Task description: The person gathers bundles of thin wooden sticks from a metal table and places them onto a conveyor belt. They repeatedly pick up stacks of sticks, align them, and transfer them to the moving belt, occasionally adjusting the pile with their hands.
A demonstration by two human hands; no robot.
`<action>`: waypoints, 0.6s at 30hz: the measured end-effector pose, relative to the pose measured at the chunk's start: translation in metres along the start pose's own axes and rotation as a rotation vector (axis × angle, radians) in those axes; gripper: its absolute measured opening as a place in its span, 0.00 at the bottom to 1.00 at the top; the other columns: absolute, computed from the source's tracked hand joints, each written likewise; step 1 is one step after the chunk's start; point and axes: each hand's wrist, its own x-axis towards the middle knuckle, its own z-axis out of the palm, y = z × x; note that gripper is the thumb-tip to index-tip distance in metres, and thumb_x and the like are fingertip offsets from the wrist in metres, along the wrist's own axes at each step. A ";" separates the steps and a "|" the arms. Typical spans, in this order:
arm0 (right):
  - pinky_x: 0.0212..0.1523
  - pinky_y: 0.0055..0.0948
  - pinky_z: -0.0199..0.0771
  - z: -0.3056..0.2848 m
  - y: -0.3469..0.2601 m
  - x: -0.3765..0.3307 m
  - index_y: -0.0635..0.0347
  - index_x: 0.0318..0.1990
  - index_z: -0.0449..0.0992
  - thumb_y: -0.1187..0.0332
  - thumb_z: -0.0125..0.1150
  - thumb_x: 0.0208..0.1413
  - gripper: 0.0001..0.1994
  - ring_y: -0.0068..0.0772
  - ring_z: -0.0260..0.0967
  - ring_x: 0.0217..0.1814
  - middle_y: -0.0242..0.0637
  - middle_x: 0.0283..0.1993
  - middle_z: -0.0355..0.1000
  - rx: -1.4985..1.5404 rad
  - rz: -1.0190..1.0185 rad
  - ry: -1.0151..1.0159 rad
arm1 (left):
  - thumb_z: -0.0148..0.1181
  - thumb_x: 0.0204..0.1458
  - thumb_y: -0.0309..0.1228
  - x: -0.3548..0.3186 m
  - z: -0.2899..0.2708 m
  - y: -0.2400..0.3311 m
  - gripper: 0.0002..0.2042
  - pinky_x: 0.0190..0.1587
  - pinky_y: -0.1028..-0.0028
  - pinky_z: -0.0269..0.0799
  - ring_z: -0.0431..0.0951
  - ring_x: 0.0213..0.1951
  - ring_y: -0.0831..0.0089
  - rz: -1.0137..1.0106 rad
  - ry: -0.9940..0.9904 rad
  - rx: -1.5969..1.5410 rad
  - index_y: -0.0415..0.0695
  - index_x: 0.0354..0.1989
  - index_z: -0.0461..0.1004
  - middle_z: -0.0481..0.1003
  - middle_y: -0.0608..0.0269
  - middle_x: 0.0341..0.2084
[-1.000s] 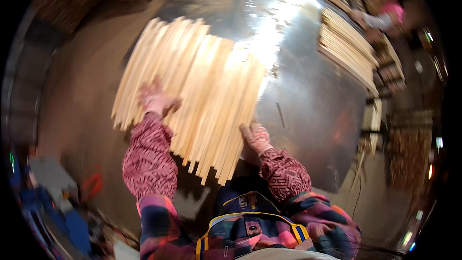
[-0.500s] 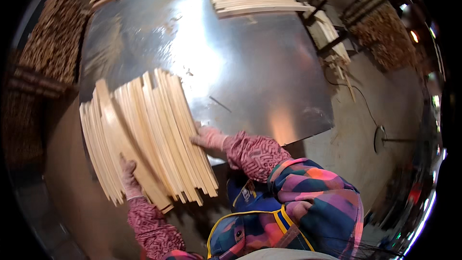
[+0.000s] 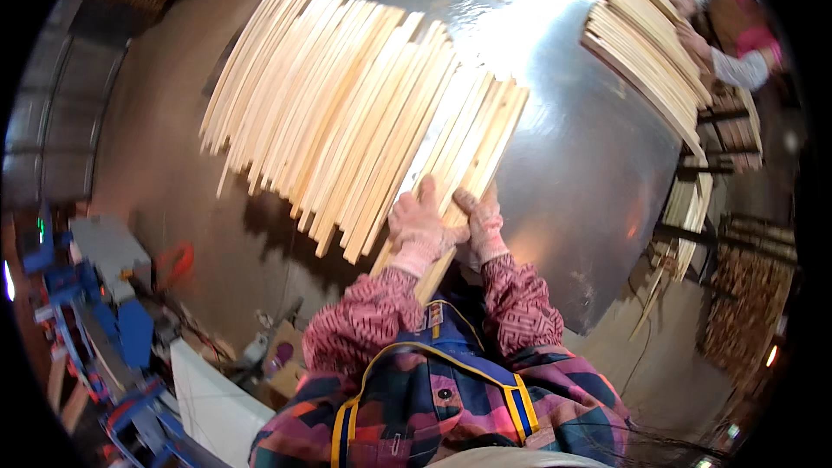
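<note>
A row of pale wooden strips (image 3: 334, 104) lies side by side, its near ends reaching past the edge of the metal-topped table (image 3: 589, 208). A narrow gap sets off a few strips (image 3: 485, 134) at its right end. My left hand (image 3: 419, 227), in a pale stained glove, grips these near their close ends, thumb across the top and index finger pointing forward. Against their right side, my gloved right hand (image 3: 482, 218) is closed round the outer edge, thumb on top. The undersides of the strips and some fingertips are hidden.
Another stack of strips (image 3: 646, 61) sits on the table's far right, where a co-worker's hands (image 3: 693, 35) touch it. Dark metal bars (image 3: 693, 234) stand beside the right edge. Blue machinery (image 3: 113, 321) is at lower left; bundled wood (image 3: 750, 303) is piled at right.
My view has turned left. A wide board that lay across the strips under my left hand no longer lies there. Both hands are now close together at the row's right end.
</note>
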 end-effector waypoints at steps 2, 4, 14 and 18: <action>0.61 0.44 0.64 0.001 0.006 0.017 0.58 0.69 0.52 0.71 0.61 0.54 0.35 0.48 0.64 0.60 0.50 0.57 0.67 0.426 0.022 -0.192 | 0.60 0.36 0.71 0.020 -0.002 -0.017 0.57 0.67 0.57 0.50 0.50 0.70 0.54 0.041 -0.035 -0.043 0.54 0.72 0.43 0.52 0.48 0.68; 0.59 0.45 0.67 0.005 0.016 0.032 0.54 0.68 0.55 0.73 0.57 0.56 0.32 0.45 0.62 0.60 0.45 0.57 0.67 0.739 0.367 -0.288 | 0.59 0.42 0.67 0.037 0.008 -0.043 0.51 0.66 0.60 0.55 0.54 0.69 0.59 0.131 -0.024 -0.160 0.52 0.71 0.48 0.54 0.51 0.68; 0.40 0.21 0.72 0.028 0.076 0.094 0.56 0.72 0.41 0.68 0.48 0.62 0.34 0.26 0.71 0.37 0.34 0.35 0.70 0.370 -0.048 0.029 | 0.67 0.50 0.45 0.043 0.049 -0.243 0.39 0.59 0.69 0.65 0.69 0.57 0.62 -0.541 0.935 -0.995 0.40 0.66 0.56 0.70 0.50 0.55; 0.43 0.24 0.72 0.031 0.065 0.076 0.57 0.72 0.45 0.68 0.48 0.62 0.32 0.29 0.71 0.39 0.34 0.37 0.71 0.300 0.007 0.087 | 0.63 0.53 0.49 0.063 0.053 -0.266 0.45 0.60 0.67 0.62 0.64 0.63 0.58 -0.700 0.539 -1.431 0.40 0.71 0.45 0.62 0.49 0.63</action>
